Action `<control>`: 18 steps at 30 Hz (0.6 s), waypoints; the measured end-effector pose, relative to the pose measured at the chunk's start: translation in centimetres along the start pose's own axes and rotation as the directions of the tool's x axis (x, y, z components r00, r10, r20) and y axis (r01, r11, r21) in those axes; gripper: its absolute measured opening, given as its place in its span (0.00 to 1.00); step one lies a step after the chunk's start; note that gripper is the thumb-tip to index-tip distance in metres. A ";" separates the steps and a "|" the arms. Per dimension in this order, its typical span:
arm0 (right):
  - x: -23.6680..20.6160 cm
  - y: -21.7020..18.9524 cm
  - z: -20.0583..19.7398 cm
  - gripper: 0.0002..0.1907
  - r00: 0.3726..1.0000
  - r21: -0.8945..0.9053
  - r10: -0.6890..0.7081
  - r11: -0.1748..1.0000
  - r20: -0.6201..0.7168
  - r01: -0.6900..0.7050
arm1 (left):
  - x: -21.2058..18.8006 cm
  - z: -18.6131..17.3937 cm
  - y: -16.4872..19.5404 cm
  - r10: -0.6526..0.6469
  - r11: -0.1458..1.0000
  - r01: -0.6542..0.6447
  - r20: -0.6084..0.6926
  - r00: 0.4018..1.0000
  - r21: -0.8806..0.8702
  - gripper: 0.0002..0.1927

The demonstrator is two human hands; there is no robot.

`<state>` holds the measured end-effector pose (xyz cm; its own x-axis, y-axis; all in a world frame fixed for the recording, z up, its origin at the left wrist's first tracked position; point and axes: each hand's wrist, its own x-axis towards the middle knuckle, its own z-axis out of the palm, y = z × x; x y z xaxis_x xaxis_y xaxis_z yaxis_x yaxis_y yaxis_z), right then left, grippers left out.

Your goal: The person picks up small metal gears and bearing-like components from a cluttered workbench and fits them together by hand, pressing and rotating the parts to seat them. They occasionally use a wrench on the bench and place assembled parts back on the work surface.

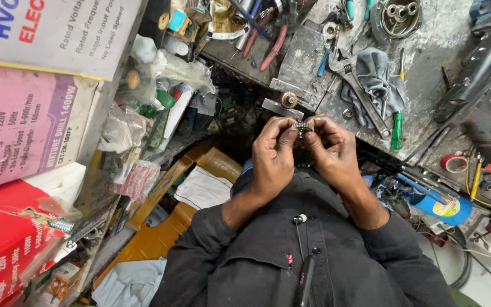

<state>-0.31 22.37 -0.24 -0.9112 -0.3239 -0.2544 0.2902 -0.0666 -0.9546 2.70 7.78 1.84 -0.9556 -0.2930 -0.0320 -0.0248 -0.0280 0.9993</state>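
Both hands meet in the middle of the view, close to my chest. My left hand (273, 152) and my right hand (332, 149) pinch a small toothed metal gear (302, 128) between their fingertips. Most of the gear is hidden by the fingers, with only its ridged top showing. Just beyond it, a brown gear (289, 100) stands on the edge of the grimy metal workbench (433, 62). I wear a dark jacket with rolled sleeves.
On the bench lie an adjustable wrench (354, 85), a grey rag (377, 79), a green-handled screwdriver (396, 131), pliers with red handles (268, 42) and a round metal housing (398, 17). Stacked cardboard boxes (24, 119) and bagged parts (137, 108) fill the left. A blue can (441, 207) stands at right.
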 end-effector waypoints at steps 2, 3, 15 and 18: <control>0.0 0.3 0.3 0.10 0.999 0.012 0.029 1.000 -0.022 -0.028 | -0.2 0.1 -0.2 -0.036 0.999 0.036 -0.011 0.999 -0.003 0.05; 0.2 0.5 0.4 0.10 0.999 -0.006 0.019 1.000 -0.030 -0.019 | -0.1 0.1 -0.4 -0.048 0.999 0.048 -0.014 0.999 -0.005 0.05; 0.6 0.8 0.8 0.08 0.998 0.028 0.043 0.999 -0.045 -0.042 | 0.5 -0.2 -2.3 -0.255 0.913 0.266 0.074 0.964 -0.310 0.07; 0.5 0.9 1.0 0.08 0.998 -0.001 0.034 0.999 -0.049 -0.034 | 0.6 -0.2 -2.4 -0.197 0.956 0.206 0.066 0.978 -0.207 0.06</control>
<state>-0.19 21.20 -1.09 -0.9141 -0.2794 -0.2938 0.3207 -0.0550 -0.9456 2.29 7.45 -0.55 -0.9494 -0.2177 -0.2265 -0.1602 -0.2849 0.9451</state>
